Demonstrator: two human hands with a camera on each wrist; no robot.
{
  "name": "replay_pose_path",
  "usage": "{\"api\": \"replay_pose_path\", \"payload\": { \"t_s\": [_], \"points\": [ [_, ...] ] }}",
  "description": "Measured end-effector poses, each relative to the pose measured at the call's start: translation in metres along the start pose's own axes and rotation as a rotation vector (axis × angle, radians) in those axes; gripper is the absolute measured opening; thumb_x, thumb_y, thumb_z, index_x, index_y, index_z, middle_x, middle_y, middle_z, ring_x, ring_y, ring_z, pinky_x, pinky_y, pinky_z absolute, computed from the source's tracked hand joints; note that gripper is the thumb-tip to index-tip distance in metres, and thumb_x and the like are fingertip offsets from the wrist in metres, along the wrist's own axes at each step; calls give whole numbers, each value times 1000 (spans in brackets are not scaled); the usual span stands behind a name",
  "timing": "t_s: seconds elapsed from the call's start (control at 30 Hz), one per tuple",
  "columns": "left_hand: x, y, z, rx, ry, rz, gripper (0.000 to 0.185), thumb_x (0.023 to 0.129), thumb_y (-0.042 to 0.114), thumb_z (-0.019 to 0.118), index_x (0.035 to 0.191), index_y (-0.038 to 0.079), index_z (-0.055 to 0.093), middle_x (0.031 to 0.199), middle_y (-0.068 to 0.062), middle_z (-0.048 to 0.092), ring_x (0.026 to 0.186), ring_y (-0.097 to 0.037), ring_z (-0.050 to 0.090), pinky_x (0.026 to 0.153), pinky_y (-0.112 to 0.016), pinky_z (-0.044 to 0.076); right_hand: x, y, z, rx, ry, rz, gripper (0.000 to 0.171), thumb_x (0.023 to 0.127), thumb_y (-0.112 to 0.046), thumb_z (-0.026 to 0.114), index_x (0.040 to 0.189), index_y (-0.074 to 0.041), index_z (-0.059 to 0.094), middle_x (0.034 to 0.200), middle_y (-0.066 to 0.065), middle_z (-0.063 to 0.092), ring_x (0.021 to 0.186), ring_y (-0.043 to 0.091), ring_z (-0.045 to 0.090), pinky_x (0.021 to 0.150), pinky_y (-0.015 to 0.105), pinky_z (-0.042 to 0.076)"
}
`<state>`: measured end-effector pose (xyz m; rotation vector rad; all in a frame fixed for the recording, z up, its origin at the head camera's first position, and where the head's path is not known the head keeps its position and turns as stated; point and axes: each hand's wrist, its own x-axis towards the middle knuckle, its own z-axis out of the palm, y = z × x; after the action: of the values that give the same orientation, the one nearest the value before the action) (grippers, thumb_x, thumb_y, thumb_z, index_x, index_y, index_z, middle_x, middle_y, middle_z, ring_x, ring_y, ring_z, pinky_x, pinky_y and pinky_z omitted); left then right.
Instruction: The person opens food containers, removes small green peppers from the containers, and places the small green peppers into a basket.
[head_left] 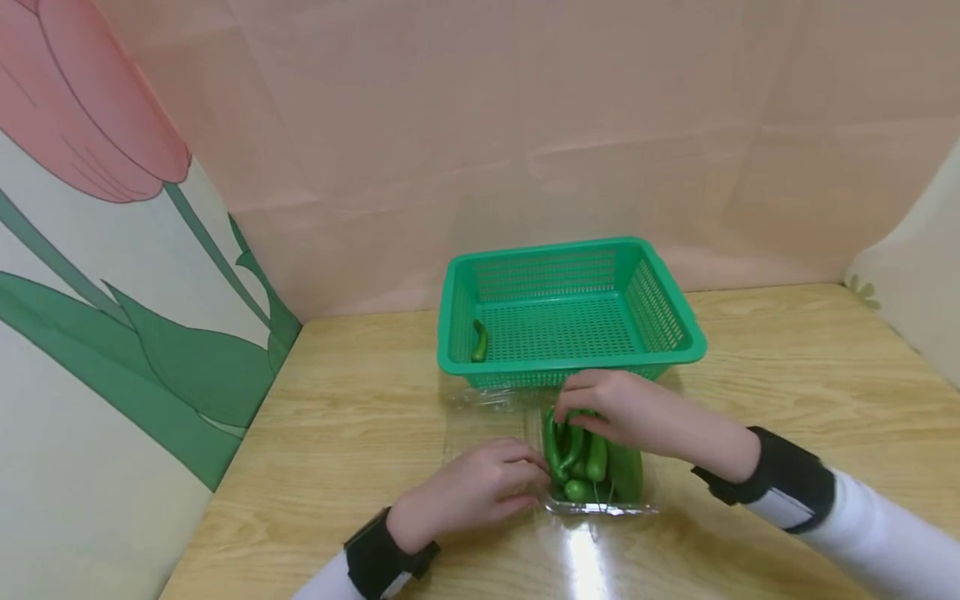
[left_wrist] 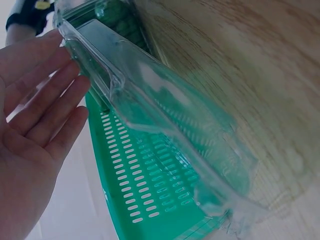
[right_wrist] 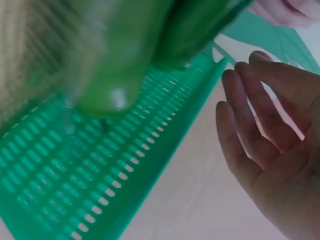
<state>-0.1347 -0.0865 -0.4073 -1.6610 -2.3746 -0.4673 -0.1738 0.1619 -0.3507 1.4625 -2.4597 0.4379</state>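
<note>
A clear plastic tray [head_left: 637, 500] of green peppers [head_left: 592, 457] lies on the wooden table [head_left: 360, 417], just in front of a green basket [head_left: 675, 312]. One green pepper [head_left: 479, 340] lies at the basket's left side. My left hand [head_left: 534, 479] rests with straight fingers against the tray's left edge; in the left wrist view the left hand [left_wrist: 45, 115] touches the clear tray [left_wrist: 165, 115]. My right hand [head_left: 573, 402] hovers over the peppers' far ends, fingertips at them. In the right wrist view the right hand [right_wrist: 270, 150] is loosely curved and holds nothing, beside the blurred peppers [right_wrist: 115, 65].
Pink backdrop panels close the back, and a tulip-print panel [head_left: 112, 292] stands along the left. The tray's open clear lid [head_left: 480, 417] lies flat to the left of the peppers. Bare tabletop extends to the right of the basket.
</note>
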Motion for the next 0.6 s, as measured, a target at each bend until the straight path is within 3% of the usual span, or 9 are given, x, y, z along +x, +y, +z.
{"api": "replay_pose_path", "payload": {
  "t_s": [0.3,0.6],
  "points": [
    [1,0,-1,-20,1,-12,22,84,22,71,105,14,69,111,4,66,108,-6,59,102,-12,40,-14,10,6,-77,34,-9,25,70,0,78,85,-18,69,90,-6,67,86,12,63,70,26,58],
    [1,0,-1,-26,-1,-15,23,85,22,71,106,14,69,111,3,65,109,-6,58,103,-12,40,-17,15,10,-43,-10,-60,26,70,-3,79,89,-19,70,91,-9,67,87,10,61,71,25,57]
  ]
}}
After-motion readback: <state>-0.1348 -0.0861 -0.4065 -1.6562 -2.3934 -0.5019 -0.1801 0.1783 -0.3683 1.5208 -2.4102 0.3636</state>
